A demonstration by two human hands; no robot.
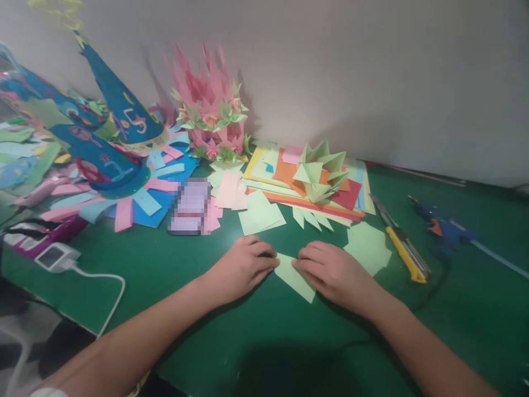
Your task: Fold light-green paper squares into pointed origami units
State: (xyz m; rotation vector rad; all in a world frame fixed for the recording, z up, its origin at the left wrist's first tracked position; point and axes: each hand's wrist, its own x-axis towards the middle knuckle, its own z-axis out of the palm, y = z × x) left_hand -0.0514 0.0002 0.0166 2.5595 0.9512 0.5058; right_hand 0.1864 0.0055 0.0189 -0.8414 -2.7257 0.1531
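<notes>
A pale green paper piece (294, 277) lies on the green table (173, 275) in front of me. My left hand (243, 264) rests curled on its left corner, fingertips pressing the paper. My right hand (330, 270) lies over its right side, fingers bent and pressed down on the paper. The two hands almost meet at the paper's top edge. More pale green squares lie just beyond, one stack (260, 214) to the left and one (367, 245) to the right.
A yellow utility knife (403, 242) and a blue glue gun (442, 226) lie at right. A stack of coloured paper (281, 173) bears a green folded star (320, 171). Blue paper cones (119, 110), a pink paper flower piece (210, 110) and a white charger (58, 256) stand left.
</notes>
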